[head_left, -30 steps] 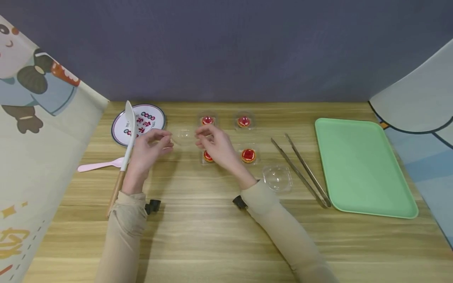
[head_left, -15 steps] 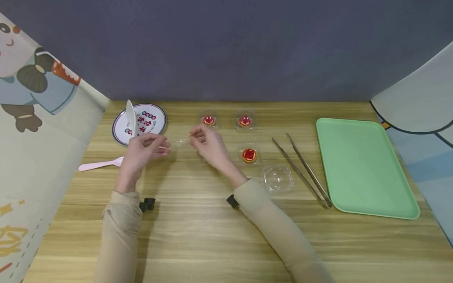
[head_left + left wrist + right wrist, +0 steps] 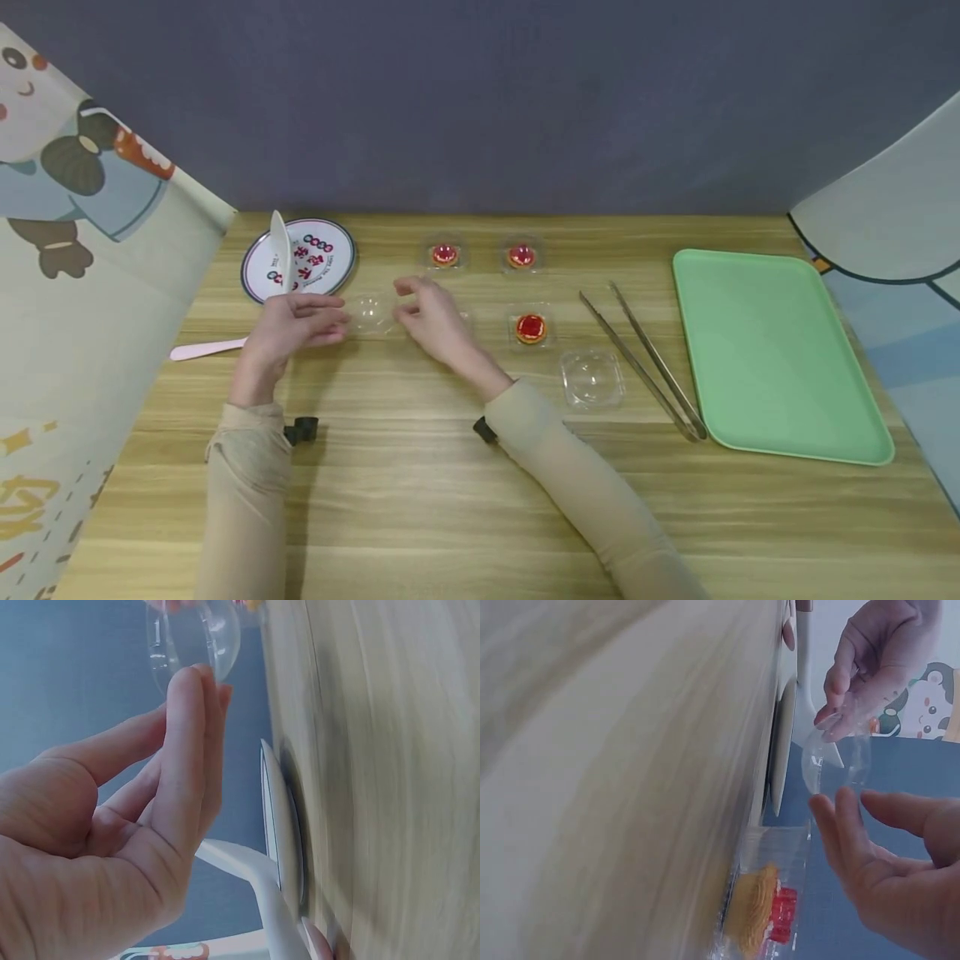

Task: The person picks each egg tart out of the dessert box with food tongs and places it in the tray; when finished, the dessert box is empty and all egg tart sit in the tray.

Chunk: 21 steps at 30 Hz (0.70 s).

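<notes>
Between my two hands hangs a clear domed plastic lid, raised above the table. My left hand pinches its left edge between thumb and fingers, also seen on the lid in the left wrist view. My right hand pinches the opposite edge, the lid lying between both hands in the right wrist view. Close below the right hand sits a red-topped tart in a clear box; in the head view that hand mostly covers it. Further tarts in clear boxes stand nearby: one front tart and two at the back.
A second clear lid lies right of centre, beside metal tongs. A green tray occupies the right side. At left are a patterned plate with a white spatula across it, and a pink spoon.
Both hands have shifted slightly left and nearer to me, carrying the lid. It now faces the head camera more, so its round dome shows.
</notes>
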Motion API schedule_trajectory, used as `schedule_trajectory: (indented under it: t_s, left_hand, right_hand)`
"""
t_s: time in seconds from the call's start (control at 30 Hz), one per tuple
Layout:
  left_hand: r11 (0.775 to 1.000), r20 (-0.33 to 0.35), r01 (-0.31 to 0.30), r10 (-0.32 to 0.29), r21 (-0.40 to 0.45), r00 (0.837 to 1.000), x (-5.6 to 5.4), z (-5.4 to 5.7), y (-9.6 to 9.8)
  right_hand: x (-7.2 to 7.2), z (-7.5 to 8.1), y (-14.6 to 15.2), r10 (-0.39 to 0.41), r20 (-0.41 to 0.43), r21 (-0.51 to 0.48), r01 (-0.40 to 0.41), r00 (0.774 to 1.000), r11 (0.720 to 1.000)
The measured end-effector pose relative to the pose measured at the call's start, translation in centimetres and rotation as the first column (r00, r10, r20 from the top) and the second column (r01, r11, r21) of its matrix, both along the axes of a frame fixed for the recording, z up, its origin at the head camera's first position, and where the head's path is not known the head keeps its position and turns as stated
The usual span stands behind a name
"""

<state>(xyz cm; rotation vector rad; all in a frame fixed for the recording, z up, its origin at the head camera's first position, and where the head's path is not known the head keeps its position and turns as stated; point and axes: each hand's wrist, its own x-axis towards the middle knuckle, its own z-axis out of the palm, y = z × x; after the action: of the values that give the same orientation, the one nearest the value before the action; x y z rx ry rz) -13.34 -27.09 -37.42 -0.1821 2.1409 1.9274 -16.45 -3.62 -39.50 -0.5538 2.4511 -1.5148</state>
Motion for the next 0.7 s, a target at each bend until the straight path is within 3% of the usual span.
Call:
schedule_trajectory:
  t_s: [0.3,0.7]
  left_hand:
    - [0.997,0.029,0.026,-0.024,-0.068,0.999,-0.01,-0.33,-0.39]
    - [0.987,0.048,0.038,-0.03,-0.159,0.998,-0.01,-0.48,-0.53]
  right_hand:
    - [0.5,0.11,-0.56,0.137,0.053,0.067,-0.14,0.989,0.988]
    - [0.55,-0.09,-1.03,0.148,0.066,0.13,-0.156,0.987,0.979]
